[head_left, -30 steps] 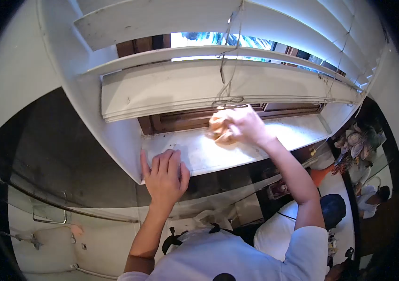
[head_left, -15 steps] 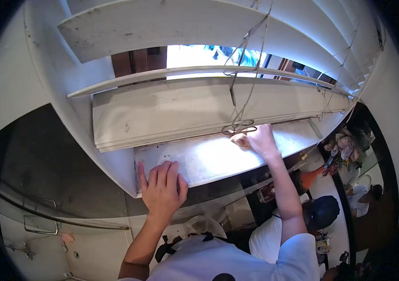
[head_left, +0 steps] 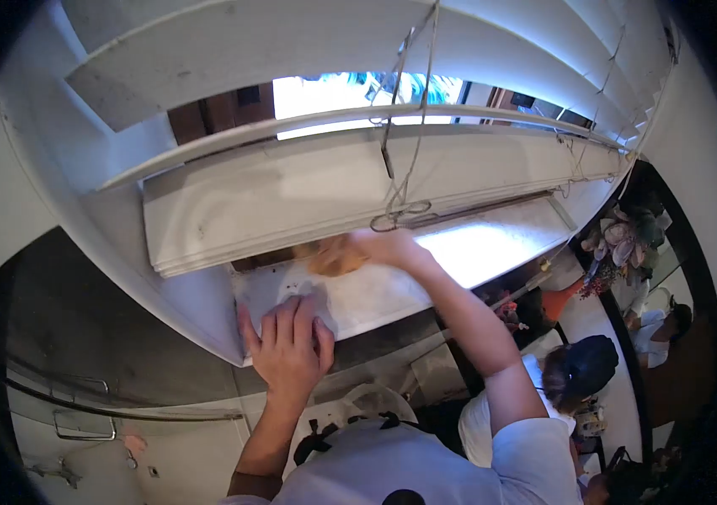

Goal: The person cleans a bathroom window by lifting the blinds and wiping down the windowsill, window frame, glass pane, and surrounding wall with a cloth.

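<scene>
My right hand (head_left: 388,247) grips a yellowish-brown cloth (head_left: 338,257) on the white window sill (head_left: 392,293), close under the lowered slats of a white blind (head_left: 291,192). The cloth and fingers are somewhat blurred. On the left end of the sill rests my left hand (head_left: 289,341), fingers spread and holding nothing. Small dark specks lie on the sill just beyond it. A looped blind cord (head_left: 400,213) hangs in front of the slats, just above my right hand.
Dark tiles (head_left: 80,295) cover the wall at left, above a metal towel bar (head_left: 85,427). A person in a dark cap (head_left: 586,370) is below at right. Near the sill's right end are flowers (head_left: 623,240) and an orange vase (head_left: 559,305).
My right hand has swept left along the sill with the cloth, from right of the cord loop to left of it. My left hand stays on the sill. The view has shifted slightly.
</scene>
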Tool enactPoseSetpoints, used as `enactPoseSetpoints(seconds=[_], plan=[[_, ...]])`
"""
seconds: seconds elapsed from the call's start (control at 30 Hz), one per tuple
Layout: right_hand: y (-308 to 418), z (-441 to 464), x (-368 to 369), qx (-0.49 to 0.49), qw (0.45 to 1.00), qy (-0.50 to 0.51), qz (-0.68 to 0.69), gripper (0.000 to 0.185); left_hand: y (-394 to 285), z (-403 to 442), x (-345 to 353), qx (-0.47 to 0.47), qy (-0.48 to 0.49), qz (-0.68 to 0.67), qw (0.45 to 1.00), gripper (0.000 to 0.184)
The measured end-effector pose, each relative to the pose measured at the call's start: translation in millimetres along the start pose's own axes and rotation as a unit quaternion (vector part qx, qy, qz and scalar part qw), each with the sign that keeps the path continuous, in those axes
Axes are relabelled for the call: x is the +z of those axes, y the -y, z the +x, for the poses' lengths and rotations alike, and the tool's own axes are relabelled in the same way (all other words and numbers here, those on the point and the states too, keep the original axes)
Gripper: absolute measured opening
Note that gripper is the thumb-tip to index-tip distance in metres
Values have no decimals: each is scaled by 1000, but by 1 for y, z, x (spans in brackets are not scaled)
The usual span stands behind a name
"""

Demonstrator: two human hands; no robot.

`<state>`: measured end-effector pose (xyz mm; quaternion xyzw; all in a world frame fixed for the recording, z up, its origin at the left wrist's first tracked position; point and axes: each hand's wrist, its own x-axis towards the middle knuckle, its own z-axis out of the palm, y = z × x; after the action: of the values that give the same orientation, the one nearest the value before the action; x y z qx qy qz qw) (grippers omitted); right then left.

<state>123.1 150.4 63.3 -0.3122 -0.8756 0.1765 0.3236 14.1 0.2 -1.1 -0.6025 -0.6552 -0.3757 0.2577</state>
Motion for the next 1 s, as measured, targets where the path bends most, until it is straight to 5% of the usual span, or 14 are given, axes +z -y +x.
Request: enactPoseSetpoints(seconds=[0.07, 0.13, 0.43, 1.0], plan=[[-13, -6, -32, 108, 978, -86, 154, 25, 2, 2, -3, -6, -6, 6, 1000, 26], [-42, -10, -60, 118, 965, -141, 185, 25, 2, 4, -3, 9, -2, 16, 1000, 27], [-93, -16, -36, 11, 988, -67, -140, 25, 1, 7, 3, 4, -2, 12, 1000, 27], [-92, -13, -28, -7, 986, -40, -163, 26, 6, 4, 3, 28, 7, 62, 998, 21]])
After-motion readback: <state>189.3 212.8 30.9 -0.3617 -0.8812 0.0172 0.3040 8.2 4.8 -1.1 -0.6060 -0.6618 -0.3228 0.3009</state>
